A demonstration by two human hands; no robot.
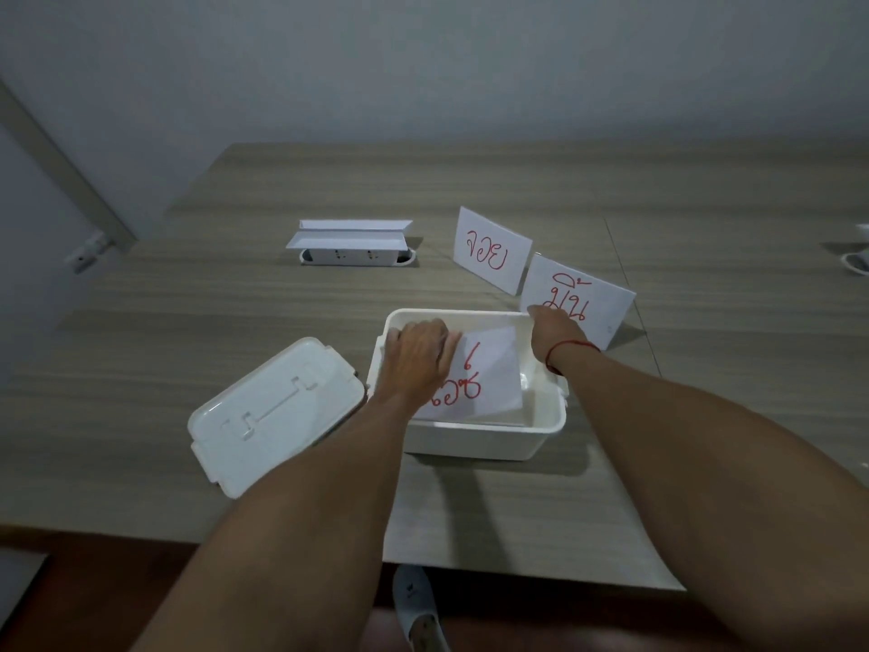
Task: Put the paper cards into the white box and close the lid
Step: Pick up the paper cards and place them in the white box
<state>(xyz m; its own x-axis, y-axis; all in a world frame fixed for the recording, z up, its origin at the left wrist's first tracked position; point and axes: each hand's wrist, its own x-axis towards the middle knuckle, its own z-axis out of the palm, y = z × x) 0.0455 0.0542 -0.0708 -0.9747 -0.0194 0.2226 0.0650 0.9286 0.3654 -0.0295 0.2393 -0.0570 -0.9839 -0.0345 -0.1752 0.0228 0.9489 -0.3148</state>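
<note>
The white box [484, 442] stands open in the middle of the wooden table. Inside it lies a white paper card [489, 378] with red writing, and my left hand [418, 357] rests on that card's left side, pressing it down. My right hand [555, 329] reaches past the box's far right corner and grips the lower left edge of a second card [588, 298], which stands upright behind the box. A third card [491, 249] stands further back. The white lid [275, 414] lies flat on the table, left of the box.
A white pop-up power socket unit [350, 249] sits open in the table at the back. Some white object [856, 261] lies at the far right edge. The table's front edge runs below my forearms, with a shoe [416, 604] on the floor beneath.
</note>
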